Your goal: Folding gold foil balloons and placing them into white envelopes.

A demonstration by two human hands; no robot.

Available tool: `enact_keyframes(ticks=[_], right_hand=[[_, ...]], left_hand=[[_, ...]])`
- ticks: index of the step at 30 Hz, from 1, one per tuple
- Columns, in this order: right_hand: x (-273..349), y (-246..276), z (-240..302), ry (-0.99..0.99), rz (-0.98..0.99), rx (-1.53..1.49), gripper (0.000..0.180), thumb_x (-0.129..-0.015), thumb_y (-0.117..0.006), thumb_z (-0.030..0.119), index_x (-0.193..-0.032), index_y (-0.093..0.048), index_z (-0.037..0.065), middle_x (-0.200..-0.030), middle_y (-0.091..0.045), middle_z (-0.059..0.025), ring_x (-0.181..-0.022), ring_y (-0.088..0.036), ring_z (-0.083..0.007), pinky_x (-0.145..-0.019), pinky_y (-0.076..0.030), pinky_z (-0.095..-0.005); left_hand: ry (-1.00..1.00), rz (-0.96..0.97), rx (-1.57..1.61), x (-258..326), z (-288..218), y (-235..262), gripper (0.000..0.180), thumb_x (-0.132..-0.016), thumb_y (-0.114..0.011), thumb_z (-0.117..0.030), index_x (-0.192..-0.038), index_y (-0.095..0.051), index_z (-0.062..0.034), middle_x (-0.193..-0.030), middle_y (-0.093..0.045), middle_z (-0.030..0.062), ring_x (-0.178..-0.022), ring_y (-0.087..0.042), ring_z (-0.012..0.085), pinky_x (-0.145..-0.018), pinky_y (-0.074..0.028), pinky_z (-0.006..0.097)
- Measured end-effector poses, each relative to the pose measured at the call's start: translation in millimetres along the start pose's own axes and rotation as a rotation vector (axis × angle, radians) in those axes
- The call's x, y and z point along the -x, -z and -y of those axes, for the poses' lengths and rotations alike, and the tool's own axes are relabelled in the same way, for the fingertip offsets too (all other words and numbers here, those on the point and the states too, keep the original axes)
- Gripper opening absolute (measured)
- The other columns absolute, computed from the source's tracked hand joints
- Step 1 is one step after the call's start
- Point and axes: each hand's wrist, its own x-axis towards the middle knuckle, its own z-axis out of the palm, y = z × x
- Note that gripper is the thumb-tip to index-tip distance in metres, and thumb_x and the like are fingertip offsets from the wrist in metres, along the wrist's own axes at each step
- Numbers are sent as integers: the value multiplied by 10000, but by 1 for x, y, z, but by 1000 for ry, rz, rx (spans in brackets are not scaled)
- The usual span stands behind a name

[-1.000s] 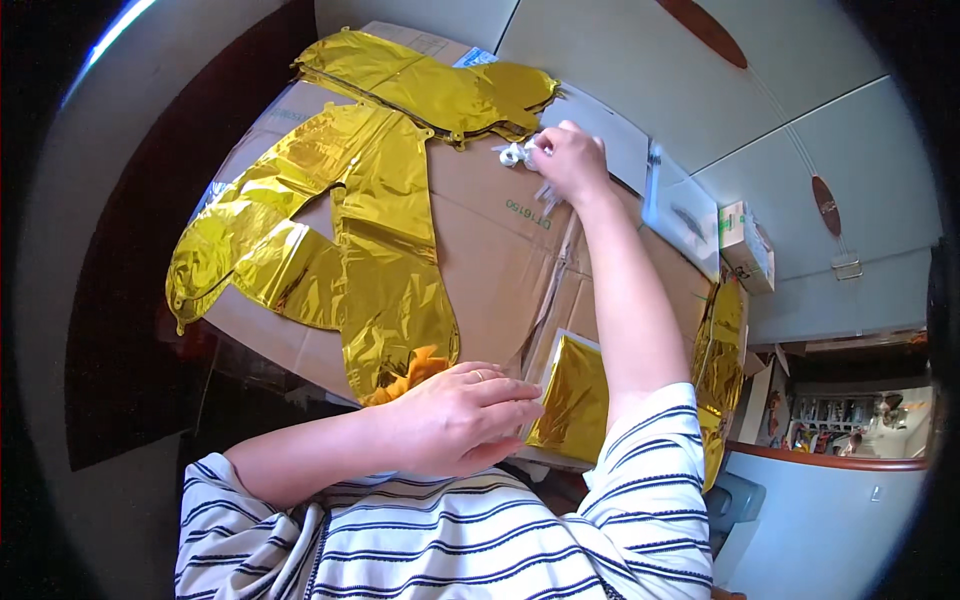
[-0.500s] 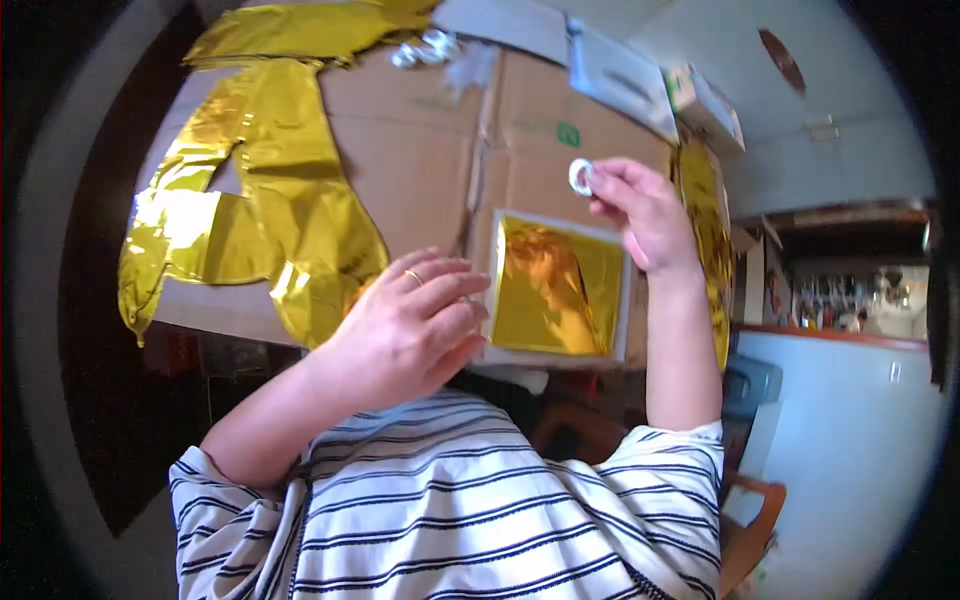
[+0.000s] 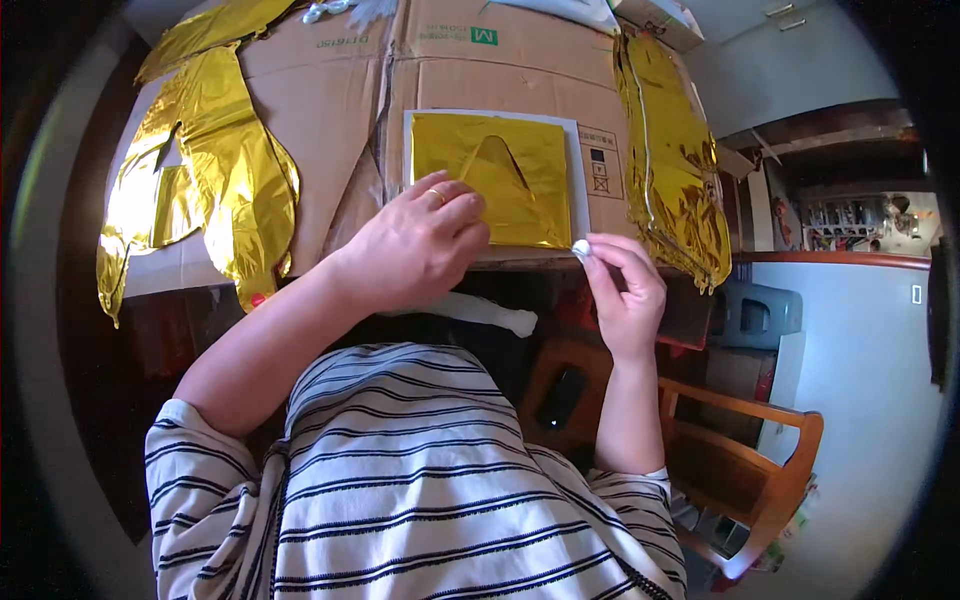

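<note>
Pressing down flat, the left hand [image 3: 420, 245] pins the gold foil packet [image 3: 497, 178] on the cardboard [image 3: 330, 100], while the right hand [image 3: 625, 290] pinches a small white piece [image 3: 580, 247] at its corner.

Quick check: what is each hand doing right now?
Left hand: open, palm down, pressing on the packet of gold foil.
Right hand: fingertips pinched shut on a small white object at the packet's near right corner.
</note>
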Motion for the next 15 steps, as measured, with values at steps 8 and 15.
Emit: enact_keyframes(ticks=[8, 15], right_hand=[[4, -3, -8, 86, -35, 59, 137, -848, -743, 0, -980, -706, 11, -1020, -711, -115, -917, -703, -231, -816, -556, -323], [16, -9, -8, 181, -118, 132, 177, -811, -767, -13, -969, -708, 41, -961, -684, -92, -843, -678, -238, -750, -542, -324]], left_hand=[[62, 149, -18, 1, -4, -11, 266, -742, -701, -102, -956, -602, 23, -1057, -622, 178, -1037, -636, 352, -889, -543, 415], [58, 198, -1, -1, -6, -5, 238, -762, -674, -87, -958, -619, 36, -1106, -633, 205, -1079, -635, 352, -920, -545, 410]])
